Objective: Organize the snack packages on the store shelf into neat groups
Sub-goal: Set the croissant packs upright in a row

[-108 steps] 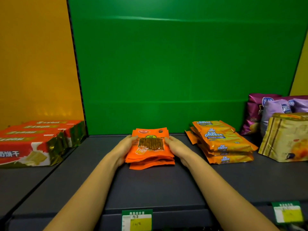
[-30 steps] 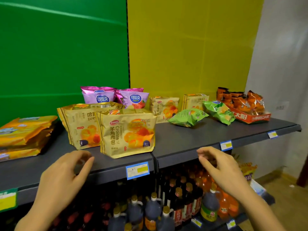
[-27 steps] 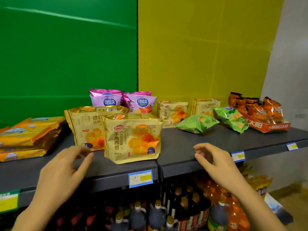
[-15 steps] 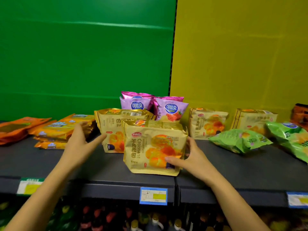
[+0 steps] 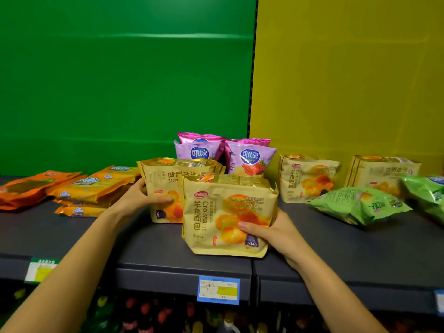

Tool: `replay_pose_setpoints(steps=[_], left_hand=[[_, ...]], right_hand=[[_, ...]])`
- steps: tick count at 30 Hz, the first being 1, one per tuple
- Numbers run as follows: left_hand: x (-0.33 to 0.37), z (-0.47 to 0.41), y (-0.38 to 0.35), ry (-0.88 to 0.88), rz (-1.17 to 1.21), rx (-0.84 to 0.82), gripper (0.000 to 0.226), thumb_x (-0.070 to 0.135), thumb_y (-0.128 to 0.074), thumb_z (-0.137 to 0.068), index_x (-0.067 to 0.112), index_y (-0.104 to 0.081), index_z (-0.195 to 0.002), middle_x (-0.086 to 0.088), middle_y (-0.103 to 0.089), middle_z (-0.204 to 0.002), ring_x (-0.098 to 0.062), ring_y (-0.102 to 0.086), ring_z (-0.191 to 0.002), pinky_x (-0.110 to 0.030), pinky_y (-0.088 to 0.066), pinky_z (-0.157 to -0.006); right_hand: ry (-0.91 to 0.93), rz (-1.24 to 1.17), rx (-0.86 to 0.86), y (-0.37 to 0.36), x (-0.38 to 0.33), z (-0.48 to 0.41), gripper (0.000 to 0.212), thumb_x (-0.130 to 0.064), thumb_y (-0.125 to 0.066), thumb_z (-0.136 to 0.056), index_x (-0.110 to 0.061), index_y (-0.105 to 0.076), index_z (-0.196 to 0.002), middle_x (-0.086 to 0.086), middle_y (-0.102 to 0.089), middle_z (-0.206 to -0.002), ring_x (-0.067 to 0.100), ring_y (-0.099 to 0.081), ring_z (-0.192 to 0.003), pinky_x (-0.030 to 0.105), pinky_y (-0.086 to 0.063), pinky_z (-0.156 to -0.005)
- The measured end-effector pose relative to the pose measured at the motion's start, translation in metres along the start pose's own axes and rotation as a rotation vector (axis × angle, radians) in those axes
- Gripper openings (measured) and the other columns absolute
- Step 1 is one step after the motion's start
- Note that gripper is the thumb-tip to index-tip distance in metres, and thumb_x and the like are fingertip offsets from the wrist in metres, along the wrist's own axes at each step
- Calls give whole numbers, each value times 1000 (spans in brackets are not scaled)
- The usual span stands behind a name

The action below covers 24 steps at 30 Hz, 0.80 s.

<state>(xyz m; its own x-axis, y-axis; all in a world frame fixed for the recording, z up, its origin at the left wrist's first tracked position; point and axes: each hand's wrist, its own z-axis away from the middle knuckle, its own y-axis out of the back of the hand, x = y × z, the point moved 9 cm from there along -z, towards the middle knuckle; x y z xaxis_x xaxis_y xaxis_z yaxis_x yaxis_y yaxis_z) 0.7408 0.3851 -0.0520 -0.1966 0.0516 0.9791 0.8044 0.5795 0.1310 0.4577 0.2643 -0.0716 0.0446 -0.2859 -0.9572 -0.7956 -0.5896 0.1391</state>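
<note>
Grouping underway: Cal Cheese stack (image 5: 96,186) neat; left hand (image 5: 141,198) grips rear croissant bag (image 5: 163,179), right hand (image 5: 271,233) front croissant bag (image 5: 223,217); green chip bags (image 5: 355,207) loose.

Croissant bags (image 5: 228,215) — glossy foil; shelf (image 5: 149,246) — matt.

Front croissant bag (image 5: 211,212), by the shelf's (image 5: 156,246) front edge, is showing "羊角面包", "Croissant" and a white "19". Rear croissant bag (image 5: 165,179) is showing "包" and "ant" upside down. Third croissant bag (image 5: 307,181), nearer the back edge, is showing "羊角面包". Purple chip bags (image 5: 249,157) are showing "可比克". Cracker packs (image 5: 89,186), left, are showing "Cal Cheese". Blue price tag (image 5: 218,289) on the front lip is reading as a blur.
</note>
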Motion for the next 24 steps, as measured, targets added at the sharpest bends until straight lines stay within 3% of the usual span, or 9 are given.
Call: replay_pose_setpoints(steps=[4,6,8,11,12,15,18,22,24], left_hand=[[2,-2,-12,-9,51,-25,100,41,-92,-8,19,-64,-102,1,-76,-92,-18,-72,-85,-30,-58,-67],[5,3,-17,-32,87,-25,93,36,-93,-13,19,-66,-100,-1,-76,-93,-20,-72,-84,-32,-58,-66],[12,10,-23,-58,134,-20,75,22,-92,-33,16,-65,-103,-2,-76,-94,-20,-73,-82,-32,-58,-62],[30,25,-36,-115,135,4,44,-5,-71,-67,10,-60,-106,2,-75,-75,-9,-71,-62,-20,-53,-47],[36,28,-41,-135,125,7,45,-2,-72,-65,9,-59,-107,2,-74,-75,-8,-71,-60,-18,-52,-46],[55,39,-59,-216,53,-4,69,21,-89,-35,17,-62,-98,-5,-75,-87,-7,-71,-66,-16,-54,-51],[67,46,-90,-269,46,1,90,45,-90,-17,19,-64,-100,2,-76,-91,-11,-72,-74,-18,-55,-57],[73,53,-160,-297,119,-37,94,48,-89,-12,17,-65,-97,4,-76,-86,-11,-72,-72,-19,-56,-57],[72,56,-193,-302,139,-43,97,47,-90,-14,13,-65,-101,2,-76,-88,-13,-72,-75,-20,-56,-58]], right_hand=[[6,4,16,8,-1,2,76,-35,-89,-46,-21,-60,-115,-2,-72,-107,12,-68,-99,33,-54,-89],[26,8,35,17,-4,6,74,-32,-87,-48,-20,-60,-115,-2,-72,-107,13,-68,-100,32,-54,-88],[48,6,53,29,-8,12,74,-36,-84,-45,-22,-61,-113,-3,-73,-105,12,-68,-98,31,-55,-86],[100,10,71,56,-16,25,63,-35,-82,-45,-26,-63,-105,-6,-75,-100,9,-69,-95,25,-54,-81],[114,14,84,68,-19,30,62,-34,-82,-45,-25,-64,-104,-7,-75,-99,8,-69,-94,26,-54,-81],[149,5,117,116,-27,44,65,-34,-83,-46,-22,-63,-107,-5,-75,-100,10,-70,-94,25,-55,-80],[139,9,168,176,-30,59,79,-46,-87,-35,-20,-64,-106,-8,-75,-97,8,-71,-90,16,-54,-70],[129,51,236,256,-30,88,90,-55,-87,-19,-24,-64,-100,-13,-75,-91,5,-71,-84,12,-53,-63],[105,61,236,290,-27,102,90,-49,-90,-23,-22,-62,-104,-13,-75,-91,5,-71,-83,13,-53,-60]])
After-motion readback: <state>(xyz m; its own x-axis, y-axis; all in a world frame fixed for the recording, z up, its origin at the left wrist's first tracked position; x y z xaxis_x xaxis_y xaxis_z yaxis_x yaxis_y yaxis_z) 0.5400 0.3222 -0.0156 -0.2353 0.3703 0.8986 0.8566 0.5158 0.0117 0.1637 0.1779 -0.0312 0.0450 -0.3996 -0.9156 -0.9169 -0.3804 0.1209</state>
